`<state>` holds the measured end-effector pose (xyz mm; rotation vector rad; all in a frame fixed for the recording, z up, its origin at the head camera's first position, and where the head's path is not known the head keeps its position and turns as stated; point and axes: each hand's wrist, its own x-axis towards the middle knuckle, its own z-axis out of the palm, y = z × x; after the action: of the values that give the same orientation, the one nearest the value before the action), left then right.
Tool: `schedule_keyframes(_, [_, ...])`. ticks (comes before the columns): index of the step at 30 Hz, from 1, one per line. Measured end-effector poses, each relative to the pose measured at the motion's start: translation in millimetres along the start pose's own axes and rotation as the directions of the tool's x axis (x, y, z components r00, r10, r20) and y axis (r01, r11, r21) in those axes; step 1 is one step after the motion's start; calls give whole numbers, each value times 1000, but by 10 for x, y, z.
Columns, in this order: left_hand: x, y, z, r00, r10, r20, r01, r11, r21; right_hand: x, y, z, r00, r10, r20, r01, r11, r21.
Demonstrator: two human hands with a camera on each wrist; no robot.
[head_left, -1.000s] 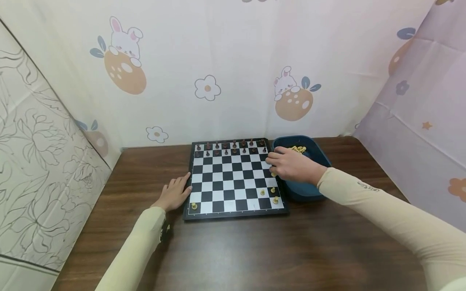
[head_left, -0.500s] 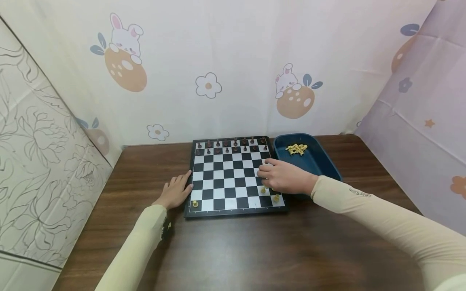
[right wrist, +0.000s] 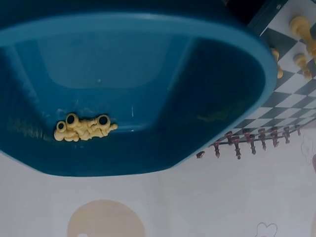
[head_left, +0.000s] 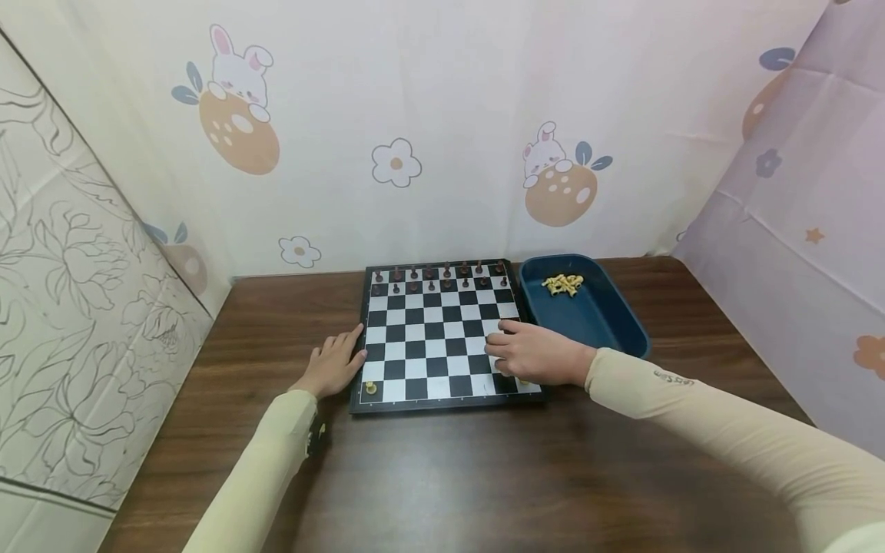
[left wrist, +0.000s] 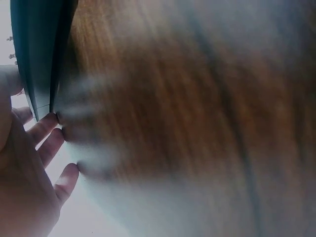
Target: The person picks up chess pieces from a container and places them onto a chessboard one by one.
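Observation:
A black-and-white chessboard (head_left: 435, 349) lies on the wooden table. My left hand (head_left: 330, 366) rests at its left edge, fingers fairly straight and fingertips against the frame; the left wrist view shows the same fingers (left wrist: 52, 143) beside the board's side. Over the front right squares, my right hand (head_left: 535, 353) has its fingers curled down, pinching a pale yellow chess piece that the hand hides in the head view. Pale pieces stand near those squares in the right wrist view, a taller one (right wrist: 302, 32) and a pawn (right wrist: 302, 66). A yellow rook (head_left: 371, 388) occupies the front left corner.
Two rows of dark red chess pieces (head_left: 431, 285) line the board's far side. Right of the board is a deep blue tray (head_left: 588, 326) with a heap of yellow pieces (head_left: 563, 285) inside. A patterned curtain (head_left: 456, 115) hangs behind the table.
My right hand has come from beside the tray toward the front right of the board, now covering the yellow pawns there. My left hand has stayed at the board's edge.

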<state>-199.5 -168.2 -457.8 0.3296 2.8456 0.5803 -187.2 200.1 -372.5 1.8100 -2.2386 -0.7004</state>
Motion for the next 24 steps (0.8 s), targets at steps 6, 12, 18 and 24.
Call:
schedule_keyframes(6, [-12, 9, -6, 1000, -3, -8, 3, 1000, -7, 13, -62, 23, 1000, -24, -1, 24, 999, -24])
schedule_keyframes(12, [-4, 11, 5, 1000, -1, -9, 1, 1000, 1, 10, -128, 51, 999, -25, 34, 25, 1000, -14])
schedule_keyframes(18, [6, 7, 7, 1000, 4, -4, -4, 1000, 0, 9, -130, 41, 998, -24, 50, 26, 999, -23])
schedule_keyframes(24, [1, 14, -9, 1000, 1, -1, -1, 1000, -2, -37, -37, 6, 999, -17, 28, 17, 999, -29])
